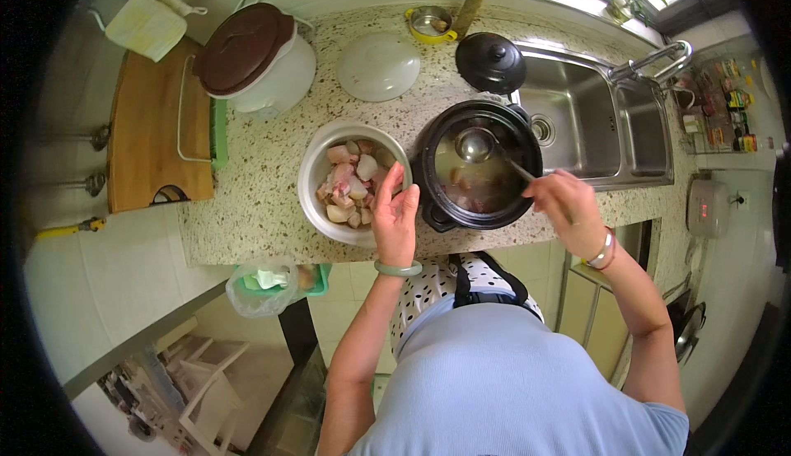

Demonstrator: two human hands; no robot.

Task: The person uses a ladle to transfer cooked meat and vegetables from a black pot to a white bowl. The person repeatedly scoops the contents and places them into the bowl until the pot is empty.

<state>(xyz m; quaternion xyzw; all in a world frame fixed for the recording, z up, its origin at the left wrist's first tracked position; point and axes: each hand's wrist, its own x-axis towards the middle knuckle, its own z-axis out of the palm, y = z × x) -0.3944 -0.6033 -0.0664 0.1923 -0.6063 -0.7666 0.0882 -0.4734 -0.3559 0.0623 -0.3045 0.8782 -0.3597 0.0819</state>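
My right hand [567, 202] is closed around the handle of a metal ladle [475, 145]. The ladle's bowl is over the liquid in a black two-handled pot [534, 177], which holds cloudy broth with some chunks in it. My left hand [395, 215] has its fingers stretched out and holds nothing. It is at the right rim of a white bowl [310, 177]; whether it touches the rim I cannot tell. Chunks of raw-looking meat and pale pieces [350, 188] fill this bowl, just left of the pot.
A black lid [491, 60] lies beside the steel sink [573, 139]. Farther back are a white plate or lid [378, 66] and a small yellow-handled pan [431, 24]. At left stand a brown-lidded white container [284, 73] and a wooden board [152, 126]. A plastic-lined bin [262, 287] hangs below the counter edge.
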